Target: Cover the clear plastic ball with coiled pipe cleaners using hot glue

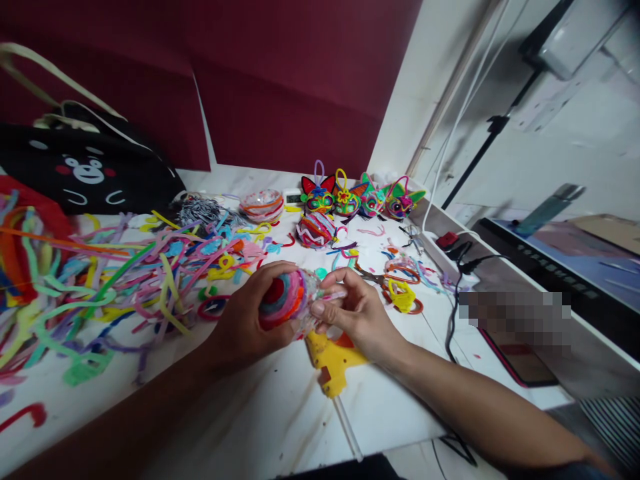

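Note:
My left hand is wrapped around a rounded shell covered with rings of red, grey, pink and orange pipe cleaner. Its right-hand rim looks clear and speckled. At that rim, my right hand pinches a pale pink strip, seemingly a pipe cleaner end, between thumb and fingers. Just below both hands lies a yellow glue gun, a clear glue stick poking out of its back end. Scissors with orange handles rest beyond my right hand, a yellow pipe cleaner piece on them.
Loose pipe cleaners cover the left side. Several finished cat-eared ornaments line the back, near a wrapped ball and a bowl-shaped half. A black bag stands back left. A power strip, cable and phone lie right.

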### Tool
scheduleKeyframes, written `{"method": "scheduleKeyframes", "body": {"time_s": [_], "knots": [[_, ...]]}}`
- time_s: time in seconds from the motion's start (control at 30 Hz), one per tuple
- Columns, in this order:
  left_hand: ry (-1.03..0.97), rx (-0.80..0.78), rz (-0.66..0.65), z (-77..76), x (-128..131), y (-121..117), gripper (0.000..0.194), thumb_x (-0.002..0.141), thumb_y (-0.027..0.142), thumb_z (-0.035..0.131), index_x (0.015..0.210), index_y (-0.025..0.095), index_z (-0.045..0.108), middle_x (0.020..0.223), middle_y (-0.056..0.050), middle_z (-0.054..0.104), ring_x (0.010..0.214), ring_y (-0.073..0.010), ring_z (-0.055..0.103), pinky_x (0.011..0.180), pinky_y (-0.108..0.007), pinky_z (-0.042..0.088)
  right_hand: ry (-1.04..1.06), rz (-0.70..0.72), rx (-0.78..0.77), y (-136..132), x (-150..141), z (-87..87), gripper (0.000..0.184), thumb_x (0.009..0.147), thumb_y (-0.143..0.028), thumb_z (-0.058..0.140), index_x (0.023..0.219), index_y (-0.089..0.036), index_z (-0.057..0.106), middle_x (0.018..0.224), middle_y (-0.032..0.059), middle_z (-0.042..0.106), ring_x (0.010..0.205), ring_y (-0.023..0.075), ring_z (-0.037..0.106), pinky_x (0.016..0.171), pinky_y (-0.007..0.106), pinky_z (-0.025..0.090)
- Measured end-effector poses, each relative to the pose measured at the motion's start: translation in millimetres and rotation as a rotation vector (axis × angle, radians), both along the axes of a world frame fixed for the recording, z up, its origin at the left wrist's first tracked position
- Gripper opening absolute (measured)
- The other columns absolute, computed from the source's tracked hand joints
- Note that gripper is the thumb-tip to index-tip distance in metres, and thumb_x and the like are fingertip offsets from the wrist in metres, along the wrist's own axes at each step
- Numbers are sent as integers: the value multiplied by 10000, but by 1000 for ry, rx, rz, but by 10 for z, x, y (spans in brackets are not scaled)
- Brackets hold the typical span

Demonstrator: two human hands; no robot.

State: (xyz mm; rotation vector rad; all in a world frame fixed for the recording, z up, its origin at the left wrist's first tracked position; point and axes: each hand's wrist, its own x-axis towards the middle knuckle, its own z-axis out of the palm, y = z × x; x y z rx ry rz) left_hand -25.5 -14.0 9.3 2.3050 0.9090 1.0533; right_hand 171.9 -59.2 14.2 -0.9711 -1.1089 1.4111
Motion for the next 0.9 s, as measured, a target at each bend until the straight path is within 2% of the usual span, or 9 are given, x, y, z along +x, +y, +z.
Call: {"method": "scheduleKeyframes", "body": {"time_s": [0.23, 0.37, 0.5, 0.7, 0.8, 0.9], "knots": [[-20, 3, -14, -84, -1, 17, 619, 720, 215, 637, 1313, 249, 466, 1348, -101, 580, 1253, -303, 562, 1053, -451, 475, -63, -16, 31, 11, -2, -59, 467, 635, -474, 896, 862, -225, 573, 614, -56, 658, 498, 134, 660, 466, 215, 512], [-46, -19, -35, -148, 6, 28, 605, 765, 282, 658, 1333, 254, 455, 1345, -94, 566, 1235, -287, 561, 1039, -429, 480, -60, -37, 28, 16, -5, -64, 463, 649, -482, 888, 866, -218, 576, 597, -53, 653, 479, 122, 647, 442, 193, 483], [-59, -30, -23, -149, 21, 23, 583, 784, 331, 675, 1321, 244, 465, 1345, -91, 562, 1244, -277, 556, 1047, -399, 469, -53, -27, 27, 14, -2, -61, 471, 630, -475, 899, 860, -222, 576, 599, -57, 651, 481, 118, 637, 456, 201, 494], [-53, -27, -9, -125, 14, 23, 551, 772, 276, 654, 1293, 241, 478, 1313, -77, 578, 1220, -263, 573, 1026, -365, 477, -58, 4, 11, 0, -21, -77, 461, 628, -454, 904, 850, -232, 566, 597, -58, 635, 506, 125, 630, 482, 212, 500], [-40, -48, 21, -114, -12, 44, 544, 749, 267, 655, 1268, 243, 495, 1279, -61, 598, 1170, -259, 599, 977, -349, 499, -113, 67, 7, 23, 23, -44, 456, 689, -493, 857, 900, -224, 554, 658, -44, 652, 553, 119, 641, 519, 208, 499], [-54, -104, 54, -93, -46, 84, 509, 743, 302, 640, 1233, 237, 520, 1209, -48, 626, 1089, -254, 624, 909, -342, 519, -285, 138, 68, 53, 156, 67, 429, 775, -513, 776, 986, -220, 545, 736, -22, 657, 629, 135, 644, 550, 227, 500]]}}
